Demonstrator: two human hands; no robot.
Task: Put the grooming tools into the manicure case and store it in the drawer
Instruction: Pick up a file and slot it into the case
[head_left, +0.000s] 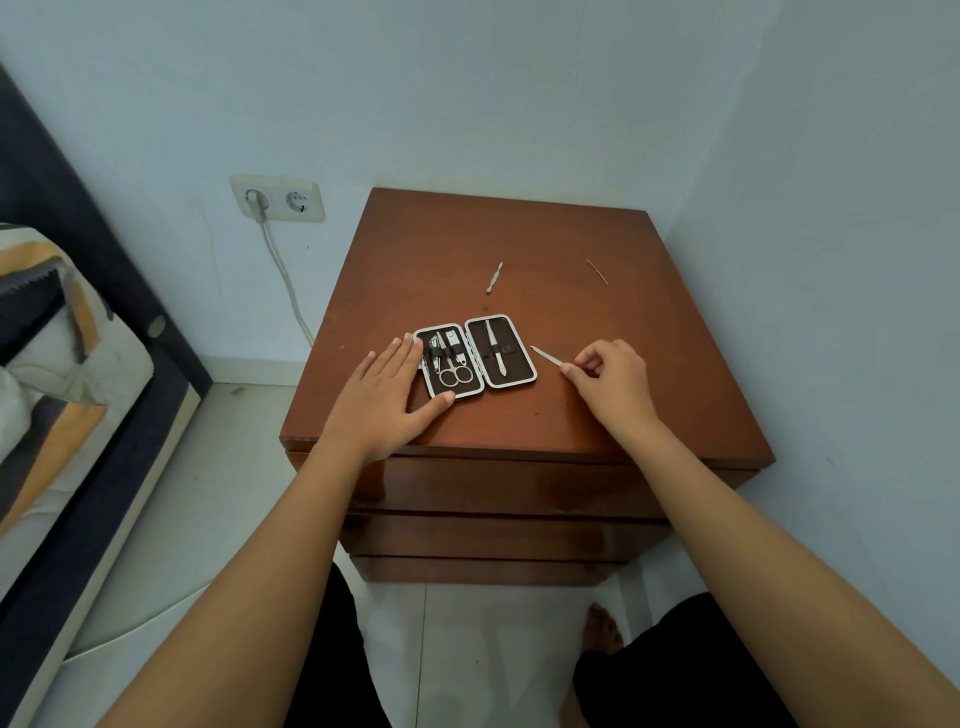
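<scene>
**Loading the Manicure Case: Current Layout**

Starting at the far left, you have a bed (62, 364) with a patterned cover beside a dark frame, and a double wall socket (278, 199) with one white cable (283, 270) plugged in and running down behind the furniture.

Your left hand (387, 395) lies flat and released, palm down, on the worktop (519, 249). Its fingertips touch the left edge of the manicure case (474, 356), and the thumb reaches the case's near edge. It grips nothing.

The manicure case lies open on the worktop, both halves face up. Its left half holds small scissors (455, 375) and some other small tools under an elastic strap. Its right half holds one slim metal tool (496, 349).

Behind the case, well apart from it, a short metal pusher (494, 277) lies loose on the worktop.

Just right of the case, your right hand (610, 376) pinches a thin metal file (545, 357) between thumb and fingertips. The file's point faces the case and sits close to its right edge, not touching it.

Farther back and right, a thin needle-like tool (597, 272) lies loose on the worktop.

Below the worktop, the drawer (509, 483) fronts are all shut.
</scene>
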